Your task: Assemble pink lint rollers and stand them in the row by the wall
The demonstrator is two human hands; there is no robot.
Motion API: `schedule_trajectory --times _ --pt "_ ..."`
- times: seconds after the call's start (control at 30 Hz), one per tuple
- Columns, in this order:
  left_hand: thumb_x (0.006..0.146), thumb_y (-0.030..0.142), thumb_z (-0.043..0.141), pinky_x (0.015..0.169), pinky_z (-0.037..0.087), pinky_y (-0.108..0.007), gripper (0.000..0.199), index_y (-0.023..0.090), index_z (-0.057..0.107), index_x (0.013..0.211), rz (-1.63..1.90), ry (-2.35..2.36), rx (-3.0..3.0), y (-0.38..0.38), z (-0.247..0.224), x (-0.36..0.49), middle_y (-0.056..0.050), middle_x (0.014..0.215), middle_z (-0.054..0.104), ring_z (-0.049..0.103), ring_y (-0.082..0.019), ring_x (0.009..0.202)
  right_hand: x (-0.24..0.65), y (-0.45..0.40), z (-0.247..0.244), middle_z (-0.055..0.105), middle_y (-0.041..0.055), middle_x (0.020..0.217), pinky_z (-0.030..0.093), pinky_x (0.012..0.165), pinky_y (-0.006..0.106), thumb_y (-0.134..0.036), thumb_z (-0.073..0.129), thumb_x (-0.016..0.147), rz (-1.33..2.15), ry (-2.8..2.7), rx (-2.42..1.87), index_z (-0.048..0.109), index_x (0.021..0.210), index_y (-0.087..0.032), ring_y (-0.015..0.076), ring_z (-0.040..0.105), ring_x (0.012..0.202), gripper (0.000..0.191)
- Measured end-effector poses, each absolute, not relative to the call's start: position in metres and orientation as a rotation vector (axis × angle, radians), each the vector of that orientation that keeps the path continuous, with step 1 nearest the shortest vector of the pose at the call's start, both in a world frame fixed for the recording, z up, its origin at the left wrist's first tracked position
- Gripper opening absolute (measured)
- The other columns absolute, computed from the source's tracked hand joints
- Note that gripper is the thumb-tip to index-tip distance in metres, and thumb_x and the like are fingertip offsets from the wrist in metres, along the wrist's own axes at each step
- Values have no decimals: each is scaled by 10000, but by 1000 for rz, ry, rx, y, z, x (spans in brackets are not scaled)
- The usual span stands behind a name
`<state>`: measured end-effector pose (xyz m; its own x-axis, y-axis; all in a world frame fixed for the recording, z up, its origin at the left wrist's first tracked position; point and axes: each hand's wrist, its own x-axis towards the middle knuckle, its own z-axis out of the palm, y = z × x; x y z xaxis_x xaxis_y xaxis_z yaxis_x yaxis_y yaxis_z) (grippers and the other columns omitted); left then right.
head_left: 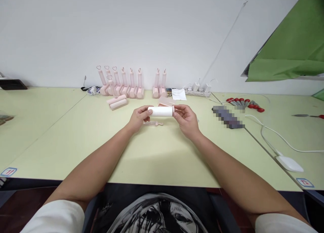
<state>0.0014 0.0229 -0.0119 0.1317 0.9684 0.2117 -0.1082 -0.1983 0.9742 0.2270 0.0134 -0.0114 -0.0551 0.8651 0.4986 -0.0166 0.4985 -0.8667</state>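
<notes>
A white lint-roller roll with a pale pink end piece lies level between my two hands, above the table. My left hand grips its left end, thumb in front. The fingers of my right hand close around the pink piece at the right end. Just below the roll, a clear-and-pink handle with a loop lies on the table, partly behind my left hand. Beyond the roll is an open pink case, partly hidden by it. Another pink case rests to the left.
Several pink lint rollers with upright handles stand along the wall. Nearby are a white paper and a power strip with chargers. To the right lie a blurred-out dark object, red-handled tools and a white charger with its cable.
</notes>
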Motion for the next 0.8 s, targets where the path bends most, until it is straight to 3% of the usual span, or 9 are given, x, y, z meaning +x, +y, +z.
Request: schedule_trajectory --times 0.8 --pt "708 490 734 511 387 -242 455 149 718 1010 1266 909 1310 21 -11 4 -10 722 599 518 -93 529 225 7 -13 690 85 1195 543 946 427 -435 752 795 780 -1452 -756 665 1014 -239 229 670 1063 306"
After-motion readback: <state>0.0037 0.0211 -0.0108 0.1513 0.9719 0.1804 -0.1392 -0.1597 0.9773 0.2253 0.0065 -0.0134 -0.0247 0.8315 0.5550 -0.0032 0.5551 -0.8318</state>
